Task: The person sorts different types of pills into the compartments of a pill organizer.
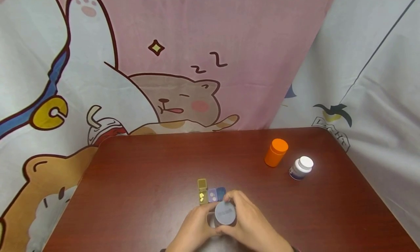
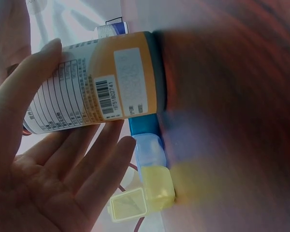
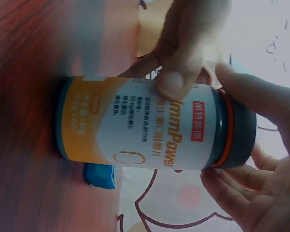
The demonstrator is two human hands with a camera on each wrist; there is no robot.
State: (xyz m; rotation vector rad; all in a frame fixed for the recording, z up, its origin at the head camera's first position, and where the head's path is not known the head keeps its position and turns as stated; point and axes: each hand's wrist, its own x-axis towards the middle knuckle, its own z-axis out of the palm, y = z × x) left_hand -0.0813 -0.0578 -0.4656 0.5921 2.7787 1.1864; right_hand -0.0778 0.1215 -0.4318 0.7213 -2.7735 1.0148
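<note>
A vitamin C tablet bottle with a white and orange label stands upright on the table near the front edge. My left hand holds its body, the thumb lying across the label in the right wrist view. Around the dark grey cap, with its orange ring, curl the fingers and thumb of my right hand. Just beyond the bottle lies a small pill organizer. Its yellow compartment has the lid up and holds several yellow tablets; the purple one beside it holds pale tablets. The blue compartment is nearest the right hand.
Toward the back right of the brown table stand an orange bottle and a white bottle with a white cap. A cartoon-printed curtain hangs behind the table and along its sides.
</note>
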